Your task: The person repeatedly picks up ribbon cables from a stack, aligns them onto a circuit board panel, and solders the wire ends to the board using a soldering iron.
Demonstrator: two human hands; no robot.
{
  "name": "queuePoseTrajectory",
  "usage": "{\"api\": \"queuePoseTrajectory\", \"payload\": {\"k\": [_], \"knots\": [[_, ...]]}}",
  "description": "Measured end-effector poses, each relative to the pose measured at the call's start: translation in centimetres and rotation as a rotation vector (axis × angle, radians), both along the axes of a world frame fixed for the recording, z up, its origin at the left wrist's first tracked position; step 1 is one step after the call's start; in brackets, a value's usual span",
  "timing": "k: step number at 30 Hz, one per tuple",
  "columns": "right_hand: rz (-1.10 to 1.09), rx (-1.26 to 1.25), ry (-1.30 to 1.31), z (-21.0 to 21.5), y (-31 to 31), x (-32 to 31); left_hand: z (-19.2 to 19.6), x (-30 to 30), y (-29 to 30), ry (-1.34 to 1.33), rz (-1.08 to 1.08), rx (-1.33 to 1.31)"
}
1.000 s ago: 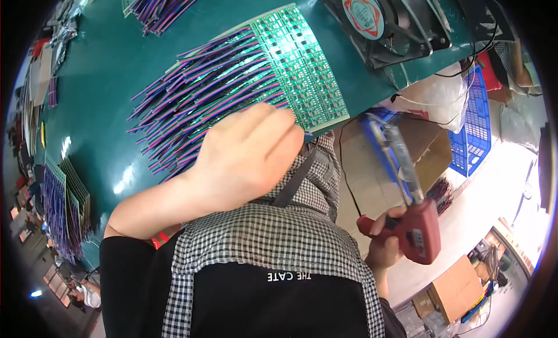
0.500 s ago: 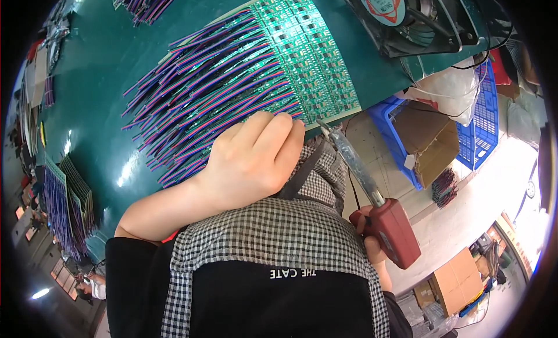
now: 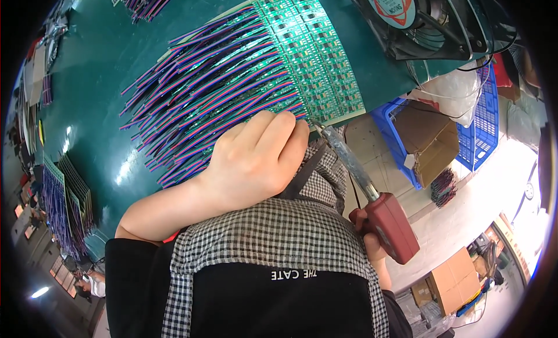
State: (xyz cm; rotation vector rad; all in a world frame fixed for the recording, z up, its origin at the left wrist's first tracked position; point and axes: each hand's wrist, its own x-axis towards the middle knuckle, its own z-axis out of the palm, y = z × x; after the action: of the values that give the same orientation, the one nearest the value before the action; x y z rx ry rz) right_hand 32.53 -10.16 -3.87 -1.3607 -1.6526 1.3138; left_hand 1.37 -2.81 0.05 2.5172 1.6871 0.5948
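A panel of green circuit boards [image 3: 317, 59] lies on the teal table, with rows of red, blue, green and dark wires [image 3: 203, 99] fanning out to its left. My left hand [image 3: 256, 155] rests over the nearest wires at the panel's lower edge. Its fingers are curled closed; the fingertips and whatever they pinch are hidden. My right hand [image 3: 375, 245], partly covered, grips the dark red handle of a soldering gun [image 3: 393, 227]. The gun's long metal barrel points up and left. Its tip is at the panel's near corner, close beside my left fingers.
A black fan [image 3: 418, 24] stands on the table [image 3: 93, 105] at the far right. Beyond the right edge are a blue crate [image 3: 389, 128] and an open cardboard box [image 3: 439, 157]. More wired boards [image 3: 67, 204] stand at the left, and a wire bundle [image 3: 145, 2] lies at the back.
The soldering gun's tip has shifted slightly left, nearer my left fingers and the panel's corner. My left hand stays closed in nearly the same place.
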Motion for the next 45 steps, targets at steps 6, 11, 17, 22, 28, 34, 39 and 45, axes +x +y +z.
{"api": "queuePoseTrajectory", "payload": {"k": [6, 11, 17, 22, 28, 34, 39, 45], "knots": [[0.057, 0.089, -0.169, 0.0, -0.1, 0.7, -0.4, 0.0, 0.2, -0.013, 0.005, 0.028], [0.001, 0.054, -0.17, 0.9, 0.5, -0.5, -1.2, -0.1, 0.5, 0.014, -0.018, 0.171], [-0.167, -0.266, 0.123, 3.6, 2.3, -3.2, -0.1, 0.1, 0.0, -0.034, 0.013, -0.002], [-0.12, -0.25, 0.106, 3.2, 2.2, -2.7, -0.2, 0.1, 0.1, -0.022, 0.001, 0.016], [0.014, -0.077, 0.054, 1.5, 1.5, -1.3, -1.0, -0.1, 0.5, -0.012, -0.019, 0.112], [0.049, 0.064, -0.09, 0.7, 0.7, -0.6, -0.5, 0.0, 0.2, -0.021, -0.019, 0.094], [-0.003, -0.077, 0.042, 1.2, 1.3, -1.1, -0.3, 0.1, 0.1, -0.039, 0.0, 0.017], [-0.173, -0.217, 0.192, 4.8, 2.4, -3.5, 0.1, 0.0, 0.6, -0.071, -0.028, 0.039]]}}
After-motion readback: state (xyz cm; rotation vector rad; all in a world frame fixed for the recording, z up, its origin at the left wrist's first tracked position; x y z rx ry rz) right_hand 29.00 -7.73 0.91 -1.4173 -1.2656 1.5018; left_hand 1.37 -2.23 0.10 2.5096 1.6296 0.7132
